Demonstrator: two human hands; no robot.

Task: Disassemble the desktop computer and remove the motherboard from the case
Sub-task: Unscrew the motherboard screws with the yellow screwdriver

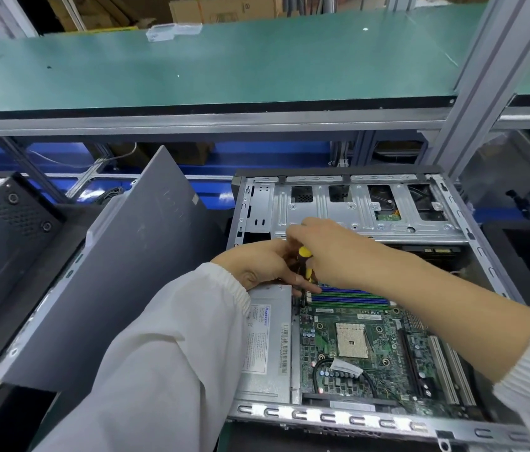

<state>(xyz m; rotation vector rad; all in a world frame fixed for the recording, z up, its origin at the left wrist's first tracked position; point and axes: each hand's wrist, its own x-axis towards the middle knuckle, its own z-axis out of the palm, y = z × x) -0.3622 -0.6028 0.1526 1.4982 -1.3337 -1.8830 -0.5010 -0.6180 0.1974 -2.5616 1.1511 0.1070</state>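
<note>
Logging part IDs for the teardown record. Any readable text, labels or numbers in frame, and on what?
Power supply label: a blue brand word at its top, too blurred to read; fine print and barcode unreadable.
Motherboard: white stickers below the RAM slots, text upside down and too blurred to read.
Cardboard box in background: symbols too small to read.

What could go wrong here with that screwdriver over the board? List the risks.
1. The screwdriver, gripped by the right hand, works beside the blue and green memory slots; a slip could gouge the motherboard.
2. The left hand hides the tip, so a loosened screw could drop unseen into the case.
</note>
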